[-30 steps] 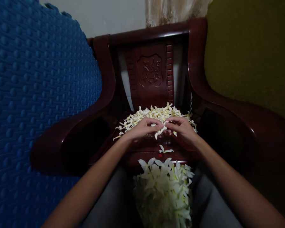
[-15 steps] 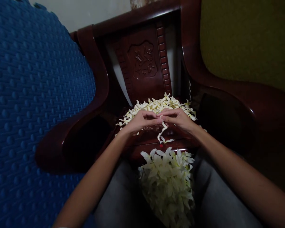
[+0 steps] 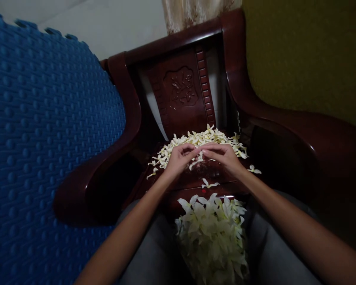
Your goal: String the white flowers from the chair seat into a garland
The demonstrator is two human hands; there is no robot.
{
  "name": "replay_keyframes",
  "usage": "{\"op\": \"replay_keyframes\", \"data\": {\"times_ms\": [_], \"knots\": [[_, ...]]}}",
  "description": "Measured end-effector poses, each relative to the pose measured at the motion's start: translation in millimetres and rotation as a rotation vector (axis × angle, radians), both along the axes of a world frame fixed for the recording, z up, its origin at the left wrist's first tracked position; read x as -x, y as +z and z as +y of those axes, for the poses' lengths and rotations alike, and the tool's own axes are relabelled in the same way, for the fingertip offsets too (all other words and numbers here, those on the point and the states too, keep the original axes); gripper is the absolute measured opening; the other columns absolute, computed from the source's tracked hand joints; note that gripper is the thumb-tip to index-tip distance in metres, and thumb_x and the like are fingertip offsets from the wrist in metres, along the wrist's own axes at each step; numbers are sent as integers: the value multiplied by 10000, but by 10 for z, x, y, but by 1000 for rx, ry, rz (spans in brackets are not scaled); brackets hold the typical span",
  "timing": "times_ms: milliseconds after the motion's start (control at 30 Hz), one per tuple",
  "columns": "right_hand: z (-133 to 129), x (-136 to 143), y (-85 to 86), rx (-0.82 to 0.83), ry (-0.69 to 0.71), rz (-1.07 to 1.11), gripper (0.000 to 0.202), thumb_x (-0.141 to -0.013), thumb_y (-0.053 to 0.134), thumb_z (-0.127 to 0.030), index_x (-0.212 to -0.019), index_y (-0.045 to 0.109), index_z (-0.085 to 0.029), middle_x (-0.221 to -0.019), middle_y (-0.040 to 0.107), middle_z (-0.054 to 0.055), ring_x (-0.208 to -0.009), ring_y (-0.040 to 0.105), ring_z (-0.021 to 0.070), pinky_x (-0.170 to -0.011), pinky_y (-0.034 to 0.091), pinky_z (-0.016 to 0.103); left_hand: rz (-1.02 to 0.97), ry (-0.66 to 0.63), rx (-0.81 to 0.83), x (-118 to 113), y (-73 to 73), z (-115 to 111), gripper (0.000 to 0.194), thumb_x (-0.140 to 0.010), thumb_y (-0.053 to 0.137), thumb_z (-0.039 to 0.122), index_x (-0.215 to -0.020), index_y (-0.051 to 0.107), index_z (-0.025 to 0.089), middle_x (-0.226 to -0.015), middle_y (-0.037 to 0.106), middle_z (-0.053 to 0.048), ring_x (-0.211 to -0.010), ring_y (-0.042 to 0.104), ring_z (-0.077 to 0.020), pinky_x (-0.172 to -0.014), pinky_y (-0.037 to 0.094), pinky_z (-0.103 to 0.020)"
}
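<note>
My left hand (image 3: 180, 159) and my right hand (image 3: 224, 154) meet at the fingertips over the seat of a dark wooden chair. Both are closed in a pinch around a small white flower (image 3: 196, 161), partly hidden by the fingers. Behind them lies a pile of loose white flowers (image 3: 209, 135). One single flower (image 3: 209, 184) rests near the seat's front edge, beside a small red spot. A dense cluster of white flowers (image 3: 212, 237) is between my legs, in front of the seat.
The chair's left armrest (image 3: 74, 184) and right armrest (image 3: 296, 132) curve out on both sides. A blue textured mat (image 3: 47, 118) is at left, an olive surface (image 3: 308, 59) at right. Another flower (image 3: 254, 170) lies right of my hand.
The camera view has shifted, so the chair appears slightly lower. My fingertips have drawn together, and the flower that hung below them now sits higher, more hidden by the fingers.
</note>
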State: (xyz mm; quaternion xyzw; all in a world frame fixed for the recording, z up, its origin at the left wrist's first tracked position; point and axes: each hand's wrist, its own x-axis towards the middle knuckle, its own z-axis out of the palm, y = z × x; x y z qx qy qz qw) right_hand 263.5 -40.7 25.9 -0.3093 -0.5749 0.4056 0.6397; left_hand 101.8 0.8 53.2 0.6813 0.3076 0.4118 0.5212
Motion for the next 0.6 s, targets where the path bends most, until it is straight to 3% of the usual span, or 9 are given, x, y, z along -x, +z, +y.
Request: {"op": "replay_keyframes", "data": {"times_ms": [67,200,367,600], "knots": [[-1,20,0,12,-31,1,242,-686,777,-332,-888,754,-201,-928,705,54,-845,645,182,-787,519,323,-10,0,-32,1,-27,34,296,-700,746,391,-742,628,123,-623,574,2,-548,547,-110,-493,527,-241],[26,53,-13,98,-43,84,281,-610,825,-313,-854,751,-196,-804,716,37,-707,657,172,-711,551,331,14,1,-81,-12,-44,67,301,-738,708,411,-747,636,119,-609,574,0,-535,544,-108,-496,513,-230],[51,32,-7,84,-103,85,284,-578,841,-319,-821,763,-194,-826,714,39,-728,651,170,-733,546,329,53,7,-108,-31,-5,62,309,-752,693,419,-746,632,116,-562,575,4,-492,537,-92,-476,454,-188],[68,20,-27,28,-125,77,266,-600,834,-325,-831,772,-209,-850,707,51,-800,652,194,-751,530,327,23,-29,-57,-48,-1,51,320,-750,687,433,-747,612,122,-580,563,8,-499,550,-100,-493,494,-216]]}}
